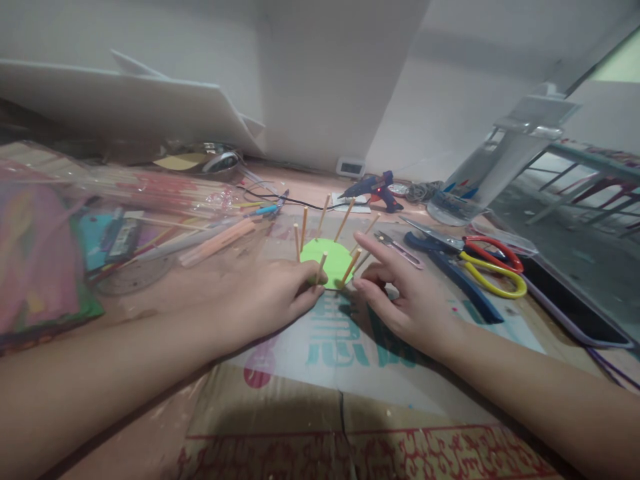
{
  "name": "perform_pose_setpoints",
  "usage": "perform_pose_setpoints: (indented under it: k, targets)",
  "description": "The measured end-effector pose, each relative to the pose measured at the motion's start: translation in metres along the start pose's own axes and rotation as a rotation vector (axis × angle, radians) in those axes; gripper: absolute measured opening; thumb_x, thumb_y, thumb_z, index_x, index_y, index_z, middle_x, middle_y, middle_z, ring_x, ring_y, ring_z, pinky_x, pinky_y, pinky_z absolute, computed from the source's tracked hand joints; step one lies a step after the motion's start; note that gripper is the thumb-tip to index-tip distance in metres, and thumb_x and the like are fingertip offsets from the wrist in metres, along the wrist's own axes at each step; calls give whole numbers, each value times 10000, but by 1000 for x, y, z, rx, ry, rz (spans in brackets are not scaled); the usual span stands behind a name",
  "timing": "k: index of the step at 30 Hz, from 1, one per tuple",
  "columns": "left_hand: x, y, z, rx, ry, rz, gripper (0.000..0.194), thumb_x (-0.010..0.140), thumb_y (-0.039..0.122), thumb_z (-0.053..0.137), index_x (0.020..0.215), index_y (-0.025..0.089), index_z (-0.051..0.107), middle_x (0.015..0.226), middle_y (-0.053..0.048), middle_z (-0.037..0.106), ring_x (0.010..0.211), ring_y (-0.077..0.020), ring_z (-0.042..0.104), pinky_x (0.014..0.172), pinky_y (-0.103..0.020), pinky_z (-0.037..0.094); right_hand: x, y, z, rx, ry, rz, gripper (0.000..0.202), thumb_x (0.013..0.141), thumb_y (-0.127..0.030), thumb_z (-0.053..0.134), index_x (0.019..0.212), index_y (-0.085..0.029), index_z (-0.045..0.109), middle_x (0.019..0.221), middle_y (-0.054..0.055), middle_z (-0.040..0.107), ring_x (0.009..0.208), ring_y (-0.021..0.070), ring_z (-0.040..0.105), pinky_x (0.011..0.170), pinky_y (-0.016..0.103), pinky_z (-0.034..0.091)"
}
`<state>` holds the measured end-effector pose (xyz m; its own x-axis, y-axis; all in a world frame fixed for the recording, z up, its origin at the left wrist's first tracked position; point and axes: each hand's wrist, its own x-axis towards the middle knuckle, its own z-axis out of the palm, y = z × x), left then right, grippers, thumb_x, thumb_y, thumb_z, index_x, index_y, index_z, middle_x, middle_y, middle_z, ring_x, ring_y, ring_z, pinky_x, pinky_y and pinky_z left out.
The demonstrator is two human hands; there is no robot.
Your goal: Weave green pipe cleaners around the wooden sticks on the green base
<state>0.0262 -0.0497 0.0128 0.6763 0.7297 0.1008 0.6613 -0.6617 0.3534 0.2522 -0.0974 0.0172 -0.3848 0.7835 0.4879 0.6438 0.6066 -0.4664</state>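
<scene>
A bright green disc [327, 260] lies on a printed plastic sheet [330, 333], with several thin wooden sticks standing up around its rim. My left hand [285, 287] is at the disc's left front edge, its thumb and index finger pinched on one short upright stick [321, 267]. On the right side, my right hand [400, 287] is beside the disc, index finger stretched out toward the sticks and the other fingers curled. No object shows in its grasp. Another stick [351, 267] leans near its thumb.
Behind the disc lies a blue glue gun [377, 190]. To the right are scissors [493, 263], blue-handled pliers [460, 280], small snips [400, 250], a phone [575, 300] and a clear bottle [480, 167]. Packaged sticks [150, 190] and a bag of colourful material [40, 260] lie left.
</scene>
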Motion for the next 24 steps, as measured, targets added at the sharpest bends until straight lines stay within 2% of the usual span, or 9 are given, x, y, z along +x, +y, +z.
perform_pose_setpoints:
  k: [5,9,13,19,24]
  targets:
    - [0,0,1,17,-1,-5,293,973,402,434,1038,235,666,925,-41,742,813,-223,681,657,-311,414,2,0,2,-43,-64,69,396,966,-265,528,1340,-138,566,756,6,704,611,121,600,603,238,460]
    - [0,0,1,16,-2,-5,291,970,399,434,1008,238,673,916,-36,739,816,-227,679,666,-318,421,4,3,6,-67,-87,106,310,954,-293,552,1198,-139,664,761,20,712,620,125,603,586,236,438]
    - [1,1,0,3,-10,-12,268,959,363,452,1040,250,682,925,-26,743,819,-222,682,674,-315,424,5,4,8,-69,-88,135,234,940,-303,574,1081,-160,694,722,11,700,601,125,590,567,234,414]
    - [1,1,0,1,-7,-15,267,961,377,448,1036,261,676,943,-22,746,844,-229,689,676,-318,430,5,4,8,-56,-116,188,205,937,-313,570,1046,-182,684,742,15,713,612,135,596,576,245,406]
    - [0,-2,2,8,-3,-1,283,969,397,433,1055,272,671,951,-22,747,850,-229,691,675,-318,430,6,6,6,-41,-162,220,186,946,-298,542,999,-194,687,827,33,736,709,160,640,655,272,431]
